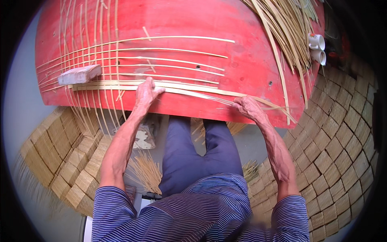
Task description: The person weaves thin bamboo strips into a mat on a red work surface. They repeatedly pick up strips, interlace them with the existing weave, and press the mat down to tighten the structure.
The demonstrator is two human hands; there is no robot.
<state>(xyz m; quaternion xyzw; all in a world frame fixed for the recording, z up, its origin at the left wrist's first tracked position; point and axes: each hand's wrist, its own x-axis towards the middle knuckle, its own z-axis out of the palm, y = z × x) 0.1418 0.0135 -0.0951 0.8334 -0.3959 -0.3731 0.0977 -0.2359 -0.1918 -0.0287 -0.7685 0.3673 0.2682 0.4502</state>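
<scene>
Pale bamboo strips cross in an open grid [89,50] at the left of a red board [181,20]. A whitish, worn block [80,74] lies on the grid near its lower left. My left hand [146,96] is closed over the front strips at the board's near edge, thumb pointing right. Further right, my right hand [248,107] pinches a thin bamboo strip [197,95] that runs taut between both hands. Just behind it lies a wider strip [219,91], reaching past my right hand toward the board's right corner. My fingertips are partly hidden.
A heap of loose strips [282,30] lies at the board's far right, beside two white mugs [317,42]. Stacked woven bundles [338,133] fill the floor at right; more bundles [74,165] stand at left. Cut strips [146,171] lie below, beside my legs.
</scene>
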